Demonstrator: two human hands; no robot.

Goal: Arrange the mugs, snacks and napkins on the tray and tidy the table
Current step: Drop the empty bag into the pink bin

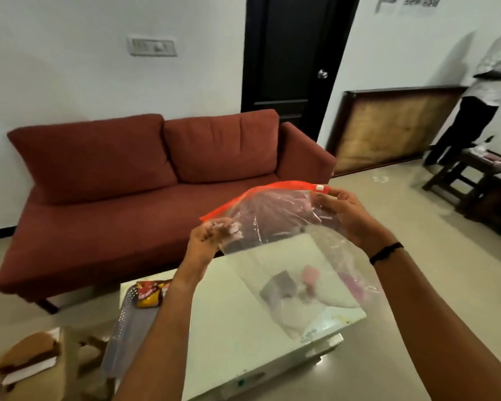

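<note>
While both arms reach forward over the table (pixel 229 328), a clear zip bag (pixel 287 250) with a red seal strip hangs between the hands, held up in the air above the tabletop. Left hand (pixel 207 237) pinches the bag's left top corner, fingers curled on the plastic just under the red strip. Right hand (pixel 344 211) pinches the right end of the strip next to the white slider (pixel 319 187), thumb and fingers closed on it; black band (pixel 386 252) on that wrist. Bag's mouth runs slanted, right end higher than left. Through the plastic a few small items show, pinkish and dark, blurred, can't tell whether they sit in the bag or on the table behind it. Table is white, glossy, low. On its left side a grey perforated tray (pixel 128 328), with a red-yellow snack packet (pixel 151 293) at its far end, partly hidden by the left forearm. Mugs and napkins: can't tell from this view. Cardboard box (pixel 26 363) at lower left on the floor beside the table. Red sofa (pixel 145 180) behind the table against the wall, dark door (pixel 292 53) behind it. Far right, another person (pixel 480 91) stands by a dark side table (pixel 475 172), well apart from the work area.
</note>
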